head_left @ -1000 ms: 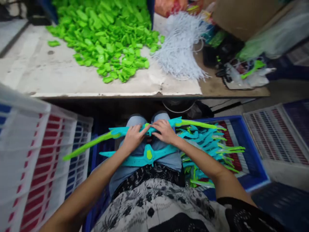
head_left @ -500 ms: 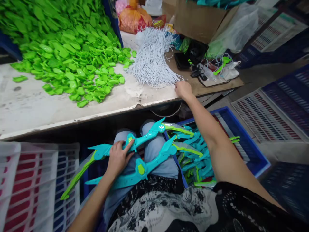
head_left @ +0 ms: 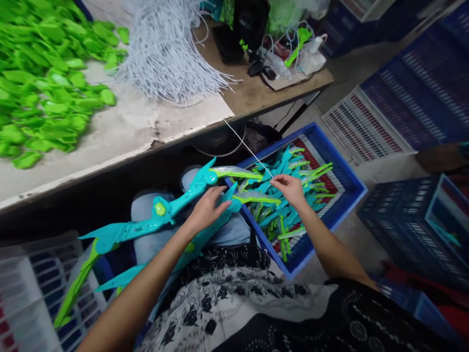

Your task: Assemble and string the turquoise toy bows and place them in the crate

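Pinched between your right thumb and fingertips is one end of a thin white cord (head_left: 249, 148), the tips of your right hand (head_left: 289, 188) closed together on it. The cord runs taut-looking and straight from those fingers up to the front edge of the bench (head_left: 190, 117). Your left hand (head_left: 208, 210) has its thumb and fingers apart, palm down over the upper end of the nearer teal bow-shaped piece (head_left: 205, 237); whether it presses on that piece you cannot tell. Just beyond that hand, the farther teal bow-shaped piece (head_left: 141, 226) lies slantwise across your knees (head_left: 148, 205), a lime-green patch at its middle and green-and-clear arms at both ends. Below and around your right hand, a blue crate (head_left: 344, 208) holds a heap of teal-and-green pieces (head_left: 289, 171), and the right-hand arms of both bow-shaped pieces reach over its near side. On the bench ahead, a fanned bundle of white cords (head_left: 172, 58) sits beside a pile of loose green parts (head_left: 54, 93). Farther right on the bench are tangled cables (head_left: 274, 49). A white slatted basket (head_left: 40, 288) stands at your lower left.
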{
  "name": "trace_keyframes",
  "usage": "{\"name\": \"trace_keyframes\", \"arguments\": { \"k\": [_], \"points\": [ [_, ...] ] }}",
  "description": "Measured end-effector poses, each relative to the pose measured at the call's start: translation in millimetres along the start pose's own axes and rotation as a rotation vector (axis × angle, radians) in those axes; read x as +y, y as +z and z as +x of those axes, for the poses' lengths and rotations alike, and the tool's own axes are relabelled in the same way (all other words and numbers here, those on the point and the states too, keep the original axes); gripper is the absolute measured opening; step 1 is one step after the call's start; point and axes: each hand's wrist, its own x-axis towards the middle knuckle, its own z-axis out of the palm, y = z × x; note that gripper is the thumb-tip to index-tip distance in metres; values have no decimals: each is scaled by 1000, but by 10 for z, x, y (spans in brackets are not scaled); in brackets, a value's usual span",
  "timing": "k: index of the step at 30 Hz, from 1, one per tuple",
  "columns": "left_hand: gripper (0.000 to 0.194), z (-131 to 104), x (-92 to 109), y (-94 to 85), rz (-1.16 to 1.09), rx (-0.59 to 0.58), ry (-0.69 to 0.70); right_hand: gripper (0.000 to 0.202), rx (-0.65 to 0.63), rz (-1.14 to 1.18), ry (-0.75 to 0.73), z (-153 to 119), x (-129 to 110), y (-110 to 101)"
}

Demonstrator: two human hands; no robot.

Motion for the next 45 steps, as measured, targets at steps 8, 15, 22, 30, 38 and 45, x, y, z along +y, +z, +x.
{"name": "trace_keyframes", "arguments": {
  "k": [8,15,22,30,38,45],
  "points": [
    [39,374,74,306,-278,-228,-217,19,134,-176,-249,-40,77,232],
    [25,871,65,655,-869,-225,-488,20,113,-334,-487,34,110,311],
    [17,1067,146,819,-1275,-456,-579,15,91,-304,-469,51,151,349],
    [18,1122,145,848,-1328,-427,-616,15,59,-276,-318,101,56,308],
    [12,1109,117,848,-1355,-415,-614,16,106,-412,-466,161,42,308],
    [14,1114,115,842,-1361,-422,-627,14,79,-434,-529,159,34,306]
  ]
}}
